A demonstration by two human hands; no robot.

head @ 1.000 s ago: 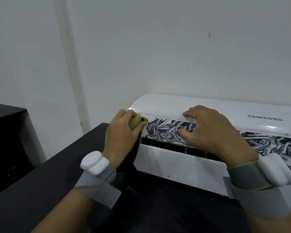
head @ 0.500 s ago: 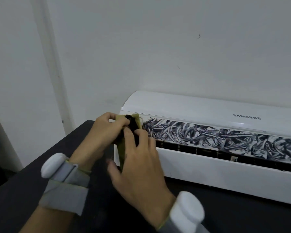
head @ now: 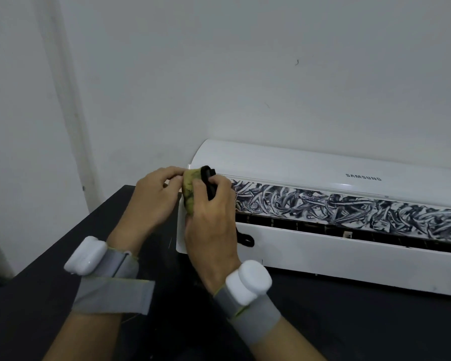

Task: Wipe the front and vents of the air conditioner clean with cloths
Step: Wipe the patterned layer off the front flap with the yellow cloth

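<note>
1. Both your hands meet at centre frame; left hand (head: pixel 154 196) and right hand (head: pixel 211 225) pinch a bunched yellow-green cloth (head: pixel 190 190) at the air conditioner's (head: pixel 323 165) left end;
2. Dark scribbles (head: pixel 349 207) cover its front band, centre to right of frame; the vent slot (head: pixel 323 227) below looks unwiped; most wiping seems left.

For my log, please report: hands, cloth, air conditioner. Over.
Left hand and right hand both grip yellow cloth at left end of air conditioner. Dark smears across front strip. Nothing blocking.

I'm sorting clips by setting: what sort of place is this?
Likely a bare indoor room set up as a work area, not a furnished living space: the Samsung air conditioner sits unmounted on a black table, in front of a plain white wall.
</note>
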